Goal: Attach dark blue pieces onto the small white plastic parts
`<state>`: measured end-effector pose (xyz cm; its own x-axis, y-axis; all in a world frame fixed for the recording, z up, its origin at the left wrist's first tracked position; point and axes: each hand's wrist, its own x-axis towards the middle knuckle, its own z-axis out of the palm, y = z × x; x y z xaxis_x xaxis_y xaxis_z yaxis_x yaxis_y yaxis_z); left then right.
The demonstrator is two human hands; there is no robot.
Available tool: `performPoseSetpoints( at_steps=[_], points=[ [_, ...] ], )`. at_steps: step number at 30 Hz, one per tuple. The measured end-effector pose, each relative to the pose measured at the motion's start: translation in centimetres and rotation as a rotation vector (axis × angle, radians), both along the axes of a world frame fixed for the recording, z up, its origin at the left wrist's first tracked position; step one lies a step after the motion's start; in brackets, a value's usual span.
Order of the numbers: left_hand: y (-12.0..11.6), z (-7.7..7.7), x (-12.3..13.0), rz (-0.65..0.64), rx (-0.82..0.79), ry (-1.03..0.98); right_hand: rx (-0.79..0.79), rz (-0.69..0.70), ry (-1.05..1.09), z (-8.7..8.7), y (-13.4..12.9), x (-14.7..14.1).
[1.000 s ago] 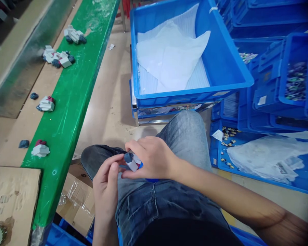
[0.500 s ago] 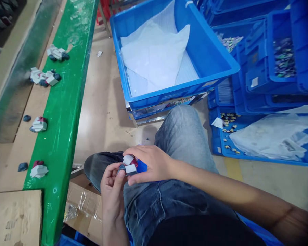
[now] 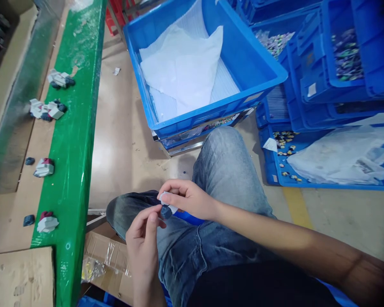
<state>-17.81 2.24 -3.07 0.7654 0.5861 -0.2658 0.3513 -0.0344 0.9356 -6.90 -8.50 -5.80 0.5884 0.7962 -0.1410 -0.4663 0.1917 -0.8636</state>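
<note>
Over my lap, my right hand (image 3: 187,199) pinches a small toy vehicle (image 3: 172,208), its white body partly covered by my fingers. A dark blue-grey wheel-like part (image 3: 166,212) on it faces my left hand (image 3: 145,232). The left index fingertip reaches the edge of that dark part, while the left thumb stands apart from it with no object between. To the left, similar white, maroon and dark toy pieces lie along the green work surface (image 3: 75,170), including a white-and-maroon one (image 3: 47,222).
A large blue bin (image 3: 166,123) with white sheets stands ahead. Stacked blue crates (image 3: 320,96) of small parts fill the right side. A cardboard piece (image 3: 24,277) lies at lower left, and an open carton (image 3: 110,273) sits below the green surface.
My left thumb has come away from the toy's dark part, which it pinched before. The toy has turned in my right hand, showing its dark round side. The view has shifted slightly.
</note>
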Motion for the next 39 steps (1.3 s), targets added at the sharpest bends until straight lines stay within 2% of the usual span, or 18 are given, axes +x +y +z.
performPoseSetpoints(
  at_steps=[2,6,9,15,24,27,31,35,37,39],
  points=[
    [-0.5,0.3,0.8,0.016,0.088,-0.035,0.025,-0.026,0.027,0.1,0.2,-0.3],
    [-1.4,0.4,3.0,0.226,0.294,-0.169,0.069,-0.048,0.105,0.4,0.6,-0.9],
    [-1.6,0.2,4.3,0.281,0.225,-0.27,0.096,0.016,0.254,0.7,0.9,-1.1],
    [-2.0,0.4,4.4,0.173,0.044,-0.26,0.192,0.166,0.555,0.9,1.4,-2.0],
    [-2.6,0.5,3.7,0.153,-0.026,-0.348,0.069,0.031,0.554,0.8,1.6,-4.0],
    [-2.9,0.1,3.6,0.222,0.087,-0.412,0.066,0.019,0.563,1.3,1.8,-4.0],
    [-3.1,-0.3,3.6,0.38,0.373,-0.678,-0.023,0.055,0.558,2.1,2.0,-3.7],
    [-2.9,-0.3,3.5,0.336,0.523,-0.828,-0.158,0.023,0.576,2.5,2.2,-3.8],
    [-2.9,-0.3,3.6,0.293,0.533,-0.824,-0.15,-0.032,0.53,2.5,2.2,-4.0],
    [-3.1,-0.2,3.8,0.306,0.503,-0.84,-0.114,-0.046,0.422,2.3,2.0,-4.2]
  ],
)
